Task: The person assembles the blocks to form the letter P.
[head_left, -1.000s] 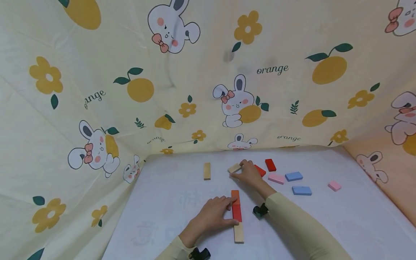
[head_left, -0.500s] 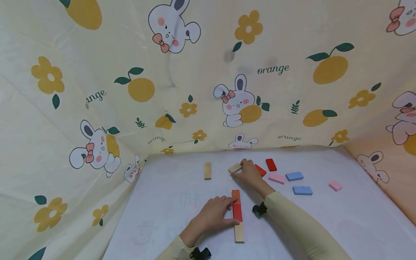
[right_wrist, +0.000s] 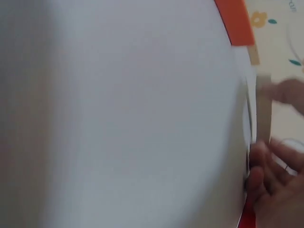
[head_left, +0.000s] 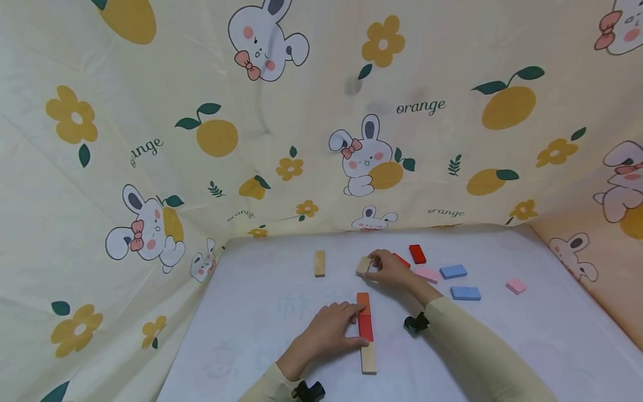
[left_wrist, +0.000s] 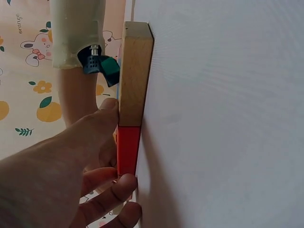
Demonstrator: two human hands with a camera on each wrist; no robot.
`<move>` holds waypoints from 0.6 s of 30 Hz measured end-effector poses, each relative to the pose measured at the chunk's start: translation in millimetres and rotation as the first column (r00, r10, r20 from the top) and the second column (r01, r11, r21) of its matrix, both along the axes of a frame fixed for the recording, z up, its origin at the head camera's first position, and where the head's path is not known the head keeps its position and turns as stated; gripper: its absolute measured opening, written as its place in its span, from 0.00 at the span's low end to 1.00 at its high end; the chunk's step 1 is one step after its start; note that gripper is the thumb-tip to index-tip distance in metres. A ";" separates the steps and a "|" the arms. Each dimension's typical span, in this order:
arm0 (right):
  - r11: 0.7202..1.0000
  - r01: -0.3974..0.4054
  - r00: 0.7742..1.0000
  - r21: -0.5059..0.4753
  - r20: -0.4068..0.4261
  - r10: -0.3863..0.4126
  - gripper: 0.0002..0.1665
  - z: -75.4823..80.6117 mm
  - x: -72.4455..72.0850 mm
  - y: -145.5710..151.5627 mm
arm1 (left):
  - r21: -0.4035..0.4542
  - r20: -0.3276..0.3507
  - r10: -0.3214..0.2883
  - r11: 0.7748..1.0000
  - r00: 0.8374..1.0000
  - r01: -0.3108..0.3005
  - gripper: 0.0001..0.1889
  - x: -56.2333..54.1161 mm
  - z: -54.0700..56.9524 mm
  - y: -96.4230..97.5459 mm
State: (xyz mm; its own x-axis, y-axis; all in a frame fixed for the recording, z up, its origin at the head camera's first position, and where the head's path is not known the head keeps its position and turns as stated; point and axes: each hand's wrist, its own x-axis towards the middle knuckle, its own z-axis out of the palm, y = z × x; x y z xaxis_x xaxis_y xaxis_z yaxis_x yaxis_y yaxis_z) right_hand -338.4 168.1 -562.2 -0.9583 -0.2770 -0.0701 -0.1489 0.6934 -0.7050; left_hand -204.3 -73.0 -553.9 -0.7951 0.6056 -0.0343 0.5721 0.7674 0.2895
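On the white table, an orange block (head_left: 363, 298), a red block (head_left: 365, 329) and a plain wooden block (head_left: 369, 362) lie end to end in a row. My left hand (head_left: 326, 330) rests along its left side, index finger on the orange block and thumb near the red-wooden joint. In the left wrist view the thumb lies beside the wooden block (left_wrist: 135, 76) and fingertips touch near the red block (left_wrist: 127, 149). Beyond the row, my right hand (head_left: 396, 272) pinches another wooden block (head_left: 363, 266), tilted, between thumb and fingers. The right wrist view shows that block (right_wrist: 263, 111) blurred.
A wooden block (head_left: 320, 263) stands apart at the back left. Right of my right hand lie red blocks (head_left: 417, 254), a pink block (head_left: 427, 274), two blue blocks (head_left: 465, 293) and a smaller pink block (head_left: 516, 286). A printed cloth (head_left: 311, 111) hangs behind the table.
The right hand has moved slightly right and toward me, turning the pinched wooden block more upright in view. My left hand and the row have stayed in place.
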 end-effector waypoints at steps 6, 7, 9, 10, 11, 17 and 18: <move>0.985 -0.172 0.985 -0.030 -0.003 0.172 0.35 0.4 5.1 12.3 | 0.001 0.001 0.002 1.000 1.000 -0.002 0.42 -0.7 0.7 -0.8; 0.980 -0.196 0.981 -0.034 -0.002 0.196 0.35 1.1 6.2 13.0 | 0.002 0.001 0.001 1.000 1.000 -0.001 0.42 -0.8 0.7 -1.0; 0.973 -0.226 0.974 -0.037 0.005 0.227 0.35 3.0 8.5 13.7 | 0.007 0.003 0.001 1.000 1.000 -0.001 0.42 -1.0 1.3 -1.3; 0.970 -0.239 0.971 -0.036 0.007 0.240 0.34 4.0 9.6 13.9 | 0.008 0.004 0.000 1.000 1.000 0.000 0.42 -1.0 1.4 -1.4; 0.969 -0.245 0.969 -0.032 0.016 0.246 0.34 4.7 10.6 13.9 | 0.010 0.009 -0.001 1.000 1.000 0.001 0.42 -0.9 1.7 -1.4; 0.964 -0.264 0.963 0.014 0.052 0.263 0.35 8.0 16.1 14.6 | 0.002 0.024 -0.003 1.000 1.000 0.003 0.42 0.1 1.7 -0.4; 0.963 -0.270 0.962 0.018 0.053 0.269 0.35 8.8 17.0 14.8 | -0.002 0.022 -0.002 1.000 1.000 0.002 0.43 0.3 1.2 -0.2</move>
State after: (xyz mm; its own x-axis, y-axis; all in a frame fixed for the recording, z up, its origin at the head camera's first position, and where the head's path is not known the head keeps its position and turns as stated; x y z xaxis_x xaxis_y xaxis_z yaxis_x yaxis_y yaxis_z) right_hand -321.5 182.9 -553.3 -0.8436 -0.5221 -0.1256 -0.2981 0.6499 -0.6991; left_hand -204.0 -73.2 -552.7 -0.7929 0.6071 -0.0531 0.5671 0.7669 0.3005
